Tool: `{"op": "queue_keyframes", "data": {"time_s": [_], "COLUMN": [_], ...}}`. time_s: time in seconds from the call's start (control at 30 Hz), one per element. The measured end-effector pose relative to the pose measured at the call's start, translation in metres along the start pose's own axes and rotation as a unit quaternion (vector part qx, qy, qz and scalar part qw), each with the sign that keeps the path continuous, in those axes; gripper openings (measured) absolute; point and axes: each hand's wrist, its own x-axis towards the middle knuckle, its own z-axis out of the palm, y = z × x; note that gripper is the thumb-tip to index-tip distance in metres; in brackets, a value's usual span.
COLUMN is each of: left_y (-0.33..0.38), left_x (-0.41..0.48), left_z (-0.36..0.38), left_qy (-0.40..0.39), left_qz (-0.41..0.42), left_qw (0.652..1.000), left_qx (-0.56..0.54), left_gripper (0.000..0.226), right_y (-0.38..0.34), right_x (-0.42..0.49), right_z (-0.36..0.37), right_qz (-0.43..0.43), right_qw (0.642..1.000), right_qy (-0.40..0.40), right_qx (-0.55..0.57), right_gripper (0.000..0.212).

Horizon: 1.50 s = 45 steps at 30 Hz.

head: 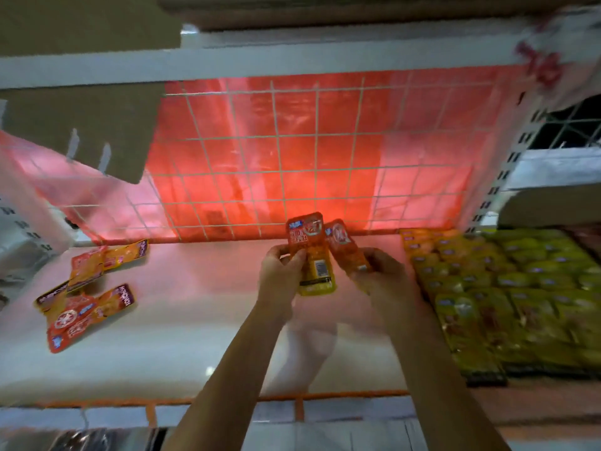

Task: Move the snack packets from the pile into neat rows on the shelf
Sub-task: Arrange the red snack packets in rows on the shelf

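Observation:
My left hand (282, 268) grips an orange-red snack packet (307, 242) with a yellow lower end, held upright over the middle of the white shelf (182, 320). Beside it, my right hand (379, 271) holds a second orange-red packet (344, 245), tilted to the right; the two packets touch near their tops. A loose pile of orange packets (86, 294) lies at the shelf's left. Neat rows of yellow-green packets (507, 294) cover the shelf's right side.
A white wire grid (292, 154) backed by red plastic forms the shelf's rear wall. Cardboard (81, 125) hangs in at upper left. An orange strip (227, 400) marks the shelf's front edge. Another shelf (553, 177) stands at the right.

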Motion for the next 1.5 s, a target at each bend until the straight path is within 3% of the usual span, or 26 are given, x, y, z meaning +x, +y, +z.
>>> {"op": "queue_keyframes", "data": {"time_s": [0.1, 0.23, 0.37, 0.5, 0.63, 0.77, 0.83, 0.93, 1.0, 1.03, 1.17, 1.27, 1.37, 1.43, 1.5], "left_y": [0.001, -0.003, -0.013, -0.03, -0.036, -0.035, -0.039, -0.044, -0.046, -0.046, -0.048, -0.051, -0.055, -0.057, -0.059], "left_x": [-0.026, -0.073, -0.117, -0.148, -0.176, -0.193, -0.192, -0.187, -0.185, -0.184, -0.174, -0.171, -0.168, -0.165, -0.163], "left_z": [0.052, 0.123, 0.187, 0.242, 0.29, 0.324, 0.334, 0.349, 0.358, 0.363, 0.385, 0.402, 0.418, 0.432, 0.449], "left_qy": [-0.057, -0.132, -0.221, -0.255, -0.272, -0.308, -0.314, -0.313, -0.309, -0.306, -0.3, -0.292, -0.283, -0.266, -0.256], "left_qz": [-0.023, -0.059, -0.116, -0.167, -0.173, -0.177, -0.164, -0.138, -0.127, -0.116, -0.057, -0.047, -0.009, 0.025, 0.034], "left_qw": [0.996, 0.985, 0.964, 0.948, 0.944, 0.933, 0.934, 0.939, 0.943, 0.945, 0.952, 0.954, 0.954, 0.952, 0.953], "left_qx": [-0.066, -0.095, -0.087, -0.095, -0.064, -0.059, -0.05, -0.025, -0.008, 0.0, 0.037, 0.053, 0.103, 0.148, 0.158], "left_gripper": [0.019, 0.02, 0.032, 0.04, 0.027, 0.021, 0.016, 0.011, 0.014, 0.016, 0.026, 0.023, 0.019, 0.018, 0.019], "right_y": [0.002, -0.008, -0.011, -0.015, -0.014, -0.011, -0.007, 0.001, 0.001, 0.002, -0.005, -0.004, -0.001, -0.002, -0.009], "right_x": [-0.004, -0.024, -0.037, -0.051, -0.059, -0.062, -0.063, -0.055, -0.05, -0.049, -0.038, -0.029, -0.022, -0.011, 0.001], "right_z": [-0.066, -0.154, -0.235, -0.3, -0.351, -0.383, -0.394, -0.404, -0.41, -0.413, -0.426, -0.441, -0.462, -0.482, -0.499], "right_qz": [-0.068, -0.136, -0.143, -0.159, -0.119, -0.115, -0.109, -0.111, -0.09, -0.091, -0.079, -0.074, -0.081, -0.087, -0.085], "right_qw": [0.995, 0.984, 0.981, 0.983, 0.991, 0.992, 0.99, 0.986, 0.982, 0.979, 0.967, 0.963, 0.978, 0.981, 0.959], "right_qy": [0.066, 0.111, 0.129, 0.087, 0.054, 0.046, 0.062, 0.11, 0.103, 0.114, 0.171, 0.176, 0.164, 0.129, 0.056], "right_qx": [0.044, 0.042, 0.008, -0.006, -0.006, 0.016, 0.067, 0.048, 0.126, 0.146, 0.169, 0.19, 0.101, -0.12, -0.264], "right_gripper": [0.046, 0.043, 0.049, 0.04, 0.028, 0.032, 0.046, 0.053, 0.08, 0.081, 0.024, 0.034, 0.06, 0.071, 0.072]}}
